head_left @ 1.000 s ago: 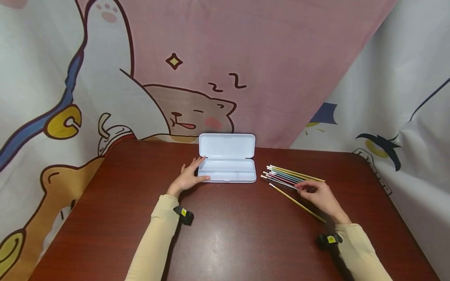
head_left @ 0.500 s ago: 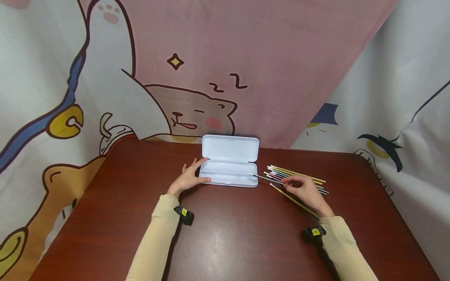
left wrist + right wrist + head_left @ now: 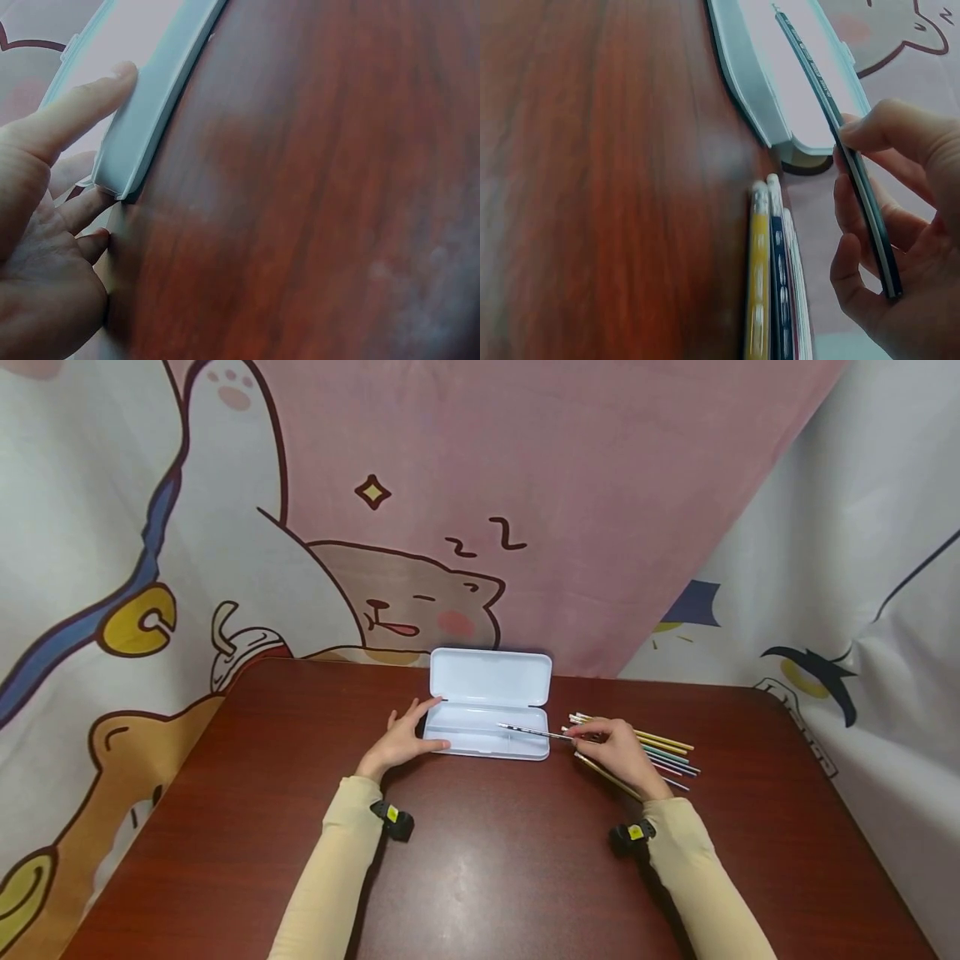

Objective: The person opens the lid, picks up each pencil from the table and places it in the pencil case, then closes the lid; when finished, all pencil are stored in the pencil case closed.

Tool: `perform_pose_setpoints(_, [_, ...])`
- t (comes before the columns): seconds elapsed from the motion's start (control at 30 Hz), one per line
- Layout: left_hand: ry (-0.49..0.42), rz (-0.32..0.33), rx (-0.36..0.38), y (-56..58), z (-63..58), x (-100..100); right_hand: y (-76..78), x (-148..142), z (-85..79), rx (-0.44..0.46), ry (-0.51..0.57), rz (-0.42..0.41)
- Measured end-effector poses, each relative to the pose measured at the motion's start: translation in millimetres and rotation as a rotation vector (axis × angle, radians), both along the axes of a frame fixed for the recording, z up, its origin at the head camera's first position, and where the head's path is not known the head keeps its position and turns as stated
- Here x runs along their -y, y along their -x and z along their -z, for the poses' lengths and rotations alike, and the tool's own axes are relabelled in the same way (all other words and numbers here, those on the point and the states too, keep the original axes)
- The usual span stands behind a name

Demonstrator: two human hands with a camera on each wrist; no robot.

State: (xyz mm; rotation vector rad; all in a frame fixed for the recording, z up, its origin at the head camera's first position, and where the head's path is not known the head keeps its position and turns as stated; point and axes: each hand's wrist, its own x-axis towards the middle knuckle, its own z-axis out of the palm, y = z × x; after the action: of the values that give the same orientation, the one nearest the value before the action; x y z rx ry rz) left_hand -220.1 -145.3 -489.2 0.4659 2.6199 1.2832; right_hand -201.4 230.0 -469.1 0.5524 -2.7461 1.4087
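White plastic makes up the long rectangular pencil case with a raised lid (image 3: 465,717), lying with its long axis on a nine-to-three line, straight ahead near twelve o'clock from the person. Its tray is split lengthwise, with a divider in the front strip.

The right hand (image 3: 615,752) pinches a slim, dark, pale-striped wooden pencil (image 3: 817,79) between thumb and fingers, the other fingers loosely bent. From that hand, the case lies between nine and ten o'clock, and the pencil points the same way, so the two long axes run almost parallel, the pencil slanting slightly. Its leading end is over the right half of the tray, while the rest reaches back past the case's three o'clock end; whether it touches the tray I cannot tell. That near-match of axes seems the relation that counts most.

The left hand (image 3: 402,745), spread wide, touches the case's nine o'clock end, thumb at the near corner, holding no pencil. It is the hand nearer the case; the right alone has the pencil.

A loose bundle of multicoloured pencils (image 3: 665,746) lies around three o'clock from the right hand, with a single yellow pencil (image 3: 606,776) at about six, both slanting on a ten-to-four line.
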Motion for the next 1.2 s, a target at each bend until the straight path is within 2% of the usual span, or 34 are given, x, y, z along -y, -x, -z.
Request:
perform_pose_setpoints(0.2, [0.013, -0.003, 0.01, 0.8, 1.7, 0.6, 7.9, 19.1, 0.3, -0.01, 0.033, -0.049])
perform_pose_setpoints(0.53, [0.017, -0.005, 0.003, 3.3, 4.4, 0.4, 18.9, 42.8, 12.6, -0.098, 0.077, -0.062])
perform_pose_setpoints(0.9, [0.012, -0.005, -0.004, 2.2, 4.6, 1.2, 30.5, 73.8, 5.6, -0.079, 0.09, -0.056])
perform_pose_setpoints(1.2, [0.021, -0.003, 0.006, 0.7, 3.5, 0.3, 36.7, 92.2, 15.2, -0.082, 0.129, -0.073])
